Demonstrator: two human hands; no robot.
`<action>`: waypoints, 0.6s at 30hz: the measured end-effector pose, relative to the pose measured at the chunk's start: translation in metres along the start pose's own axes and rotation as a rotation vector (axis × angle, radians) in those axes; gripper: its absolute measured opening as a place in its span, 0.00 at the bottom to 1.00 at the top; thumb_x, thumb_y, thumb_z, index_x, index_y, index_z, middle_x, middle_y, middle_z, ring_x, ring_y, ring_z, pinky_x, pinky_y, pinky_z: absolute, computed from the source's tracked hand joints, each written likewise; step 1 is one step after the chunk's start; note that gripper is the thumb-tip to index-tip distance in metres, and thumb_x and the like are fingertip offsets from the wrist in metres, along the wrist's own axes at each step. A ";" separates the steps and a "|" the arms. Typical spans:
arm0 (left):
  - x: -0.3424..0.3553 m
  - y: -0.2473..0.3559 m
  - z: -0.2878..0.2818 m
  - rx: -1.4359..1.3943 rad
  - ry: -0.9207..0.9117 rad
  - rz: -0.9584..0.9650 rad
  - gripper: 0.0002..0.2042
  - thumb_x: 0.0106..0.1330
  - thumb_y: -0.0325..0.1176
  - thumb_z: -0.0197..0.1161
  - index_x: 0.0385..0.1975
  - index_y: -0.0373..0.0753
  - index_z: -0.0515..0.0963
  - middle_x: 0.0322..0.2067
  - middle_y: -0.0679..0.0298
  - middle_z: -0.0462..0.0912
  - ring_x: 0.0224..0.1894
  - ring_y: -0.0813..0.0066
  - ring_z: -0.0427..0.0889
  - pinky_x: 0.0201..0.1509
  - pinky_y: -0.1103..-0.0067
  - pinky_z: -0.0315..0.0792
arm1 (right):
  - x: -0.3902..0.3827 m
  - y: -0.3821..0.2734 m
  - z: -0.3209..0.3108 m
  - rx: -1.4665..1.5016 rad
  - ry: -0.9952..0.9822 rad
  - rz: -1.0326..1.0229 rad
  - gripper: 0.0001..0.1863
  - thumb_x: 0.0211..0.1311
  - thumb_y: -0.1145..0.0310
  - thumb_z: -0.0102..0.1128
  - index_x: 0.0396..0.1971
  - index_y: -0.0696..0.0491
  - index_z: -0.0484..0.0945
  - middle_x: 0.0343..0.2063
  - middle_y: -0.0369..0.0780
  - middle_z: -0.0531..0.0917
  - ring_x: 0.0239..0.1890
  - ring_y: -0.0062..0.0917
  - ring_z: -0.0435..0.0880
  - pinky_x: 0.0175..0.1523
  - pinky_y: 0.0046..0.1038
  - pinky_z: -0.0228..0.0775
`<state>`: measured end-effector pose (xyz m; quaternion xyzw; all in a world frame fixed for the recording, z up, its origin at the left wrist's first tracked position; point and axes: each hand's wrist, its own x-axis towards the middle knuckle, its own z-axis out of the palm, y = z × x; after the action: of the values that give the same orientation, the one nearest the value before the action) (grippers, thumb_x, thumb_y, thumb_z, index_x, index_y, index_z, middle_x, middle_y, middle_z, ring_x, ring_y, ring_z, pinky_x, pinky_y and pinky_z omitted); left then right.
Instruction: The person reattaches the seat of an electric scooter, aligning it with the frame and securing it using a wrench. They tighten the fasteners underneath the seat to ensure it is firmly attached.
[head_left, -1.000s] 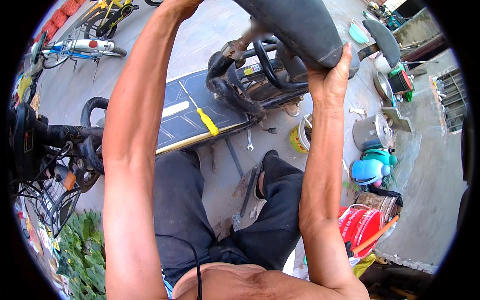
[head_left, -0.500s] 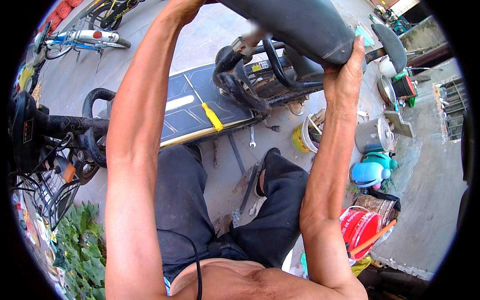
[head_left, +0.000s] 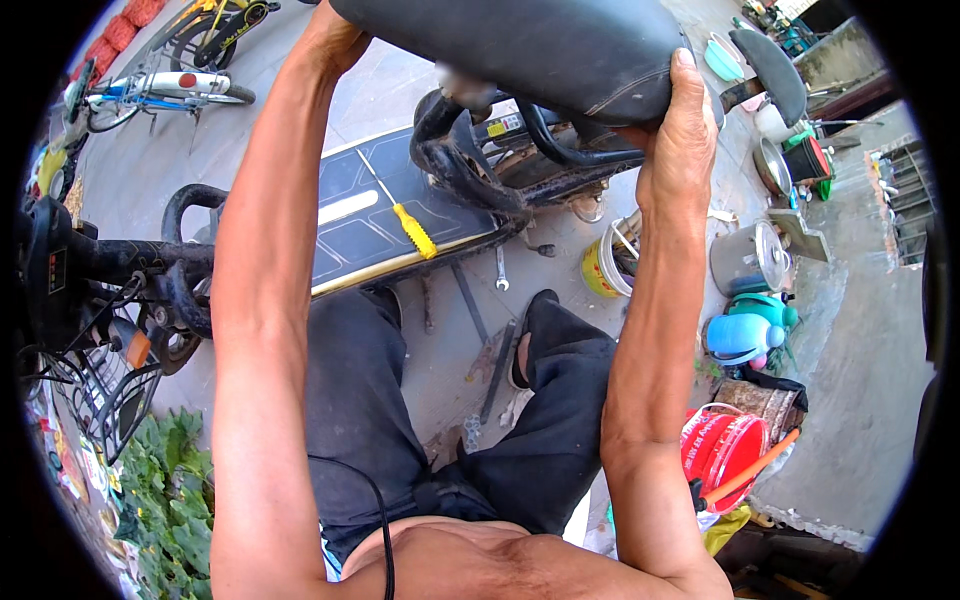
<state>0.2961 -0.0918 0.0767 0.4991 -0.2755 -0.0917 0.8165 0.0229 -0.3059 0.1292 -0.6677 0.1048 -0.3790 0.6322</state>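
Observation:
A black padded scooter seat [head_left: 540, 50] is held up between my hands at the top of the view, above the rear frame of an electric scooter. My left hand [head_left: 336, 38] grips its left end, fingers mostly hidden beneath. My right hand [head_left: 682, 140] clasps the right end, thumb on the upper side and fingers under it. Below, the scooter's dark footboard [head_left: 365, 225] carries a yellow-handled screwdriver [head_left: 413, 228]. Black tube framework [head_left: 455, 165] rises at the footboard's right end, partly covered by the seat. An open-end wrench [head_left: 502, 268] lies on the ground between my feet and the scooter.
At the left are the scooter's handlebar [head_left: 130, 250] and wire basket [head_left: 110, 385]. To the right stand a yellow-white bucket [head_left: 603, 262], a metal pot [head_left: 745, 258], a blue jug [head_left: 740, 338] and a red bucket [head_left: 725, 450]. A bicycle [head_left: 160, 90] is parked far left.
Both hands have carried the seat leftward, with more of it now in view. The screwdriver still lies on the footboard and the wrench on the ground.

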 end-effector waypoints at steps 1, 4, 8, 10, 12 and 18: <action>0.002 -0.005 -0.006 -0.077 0.008 -0.018 0.20 0.66 0.36 0.61 0.56 0.34 0.73 0.52 0.59 0.79 0.53 0.69 0.77 0.57 0.71 0.71 | 0.000 -0.004 -0.001 -0.014 -0.003 0.021 0.34 0.64 0.41 0.52 0.54 0.57 0.71 0.39 0.43 0.81 0.38 0.28 0.85 0.37 0.29 0.80; 0.007 -0.014 -0.035 -0.405 0.005 -0.037 0.20 0.67 0.37 0.60 0.55 0.35 0.73 0.52 0.58 0.79 0.54 0.69 0.77 0.58 0.71 0.71 | -0.002 -0.008 0.001 -0.021 -0.014 0.018 0.34 0.64 0.41 0.52 0.54 0.59 0.70 0.39 0.43 0.81 0.37 0.28 0.85 0.35 0.29 0.81; -0.001 0.009 -0.005 -0.445 -0.064 0.116 0.23 0.72 0.47 0.51 0.55 0.34 0.73 0.51 0.58 0.80 0.53 0.70 0.77 0.60 0.72 0.68 | -0.010 -0.005 -0.004 -0.112 0.036 0.020 0.35 0.64 0.41 0.52 0.54 0.61 0.70 0.40 0.45 0.80 0.38 0.29 0.86 0.32 0.28 0.81; -0.018 0.046 0.031 -0.328 -0.071 0.176 0.25 0.73 0.50 0.47 0.54 0.34 0.74 0.50 0.58 0.81 0.53 0.71 0.77 0.61 0.73 0.67 | -0.012 -0.008 -0.006 -0.123 0.025 0.038 0.38 0.64 0.41 0.52 0.58 0.62 0.67 0.45 0.49 0.78 0.44 0.32 0.84 0.41 0.30 0.79; -0.006 0.059 0.015 -0.455 -0.103 0.149 0.24 0.73 0.50 0.47 0.53 0.34 0.75 0.49 0.58 0.81 0.52 0.72 0.78 0.60 0.74 0.68 | -0.009 -0.007 -0.001 -0.205 0.038 -0.047 0.41 0.64 0.41 0.52 0.61 0.64 0.64 0.51 0.52 0.75 0.51 0.35 0.80 0.51 0.31 0.73; -0.031 0.091 0.077 0.065 0.048 0.141 0.18 0.72 0.45 0.53 0.47 0.37 0.79 0.42 0.64 0.83 0.43 0.78 0.79 0.50 0.78 0.71 | 0.008 -0.003 -0.010 -0.426 0.086 -0.274 0.46 0.62 0.37 0.48 0.65 0.64 0.61 0.57 0.57 0.71 0.62 0.41 0.70 0.68 0.30 0.54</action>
<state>0.2167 -0.0935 0.1714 0.5067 -0.2932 -0.0128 0.8106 0.0212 -0.3185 0.1341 -0.7769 0.1175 -0.4587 0.4149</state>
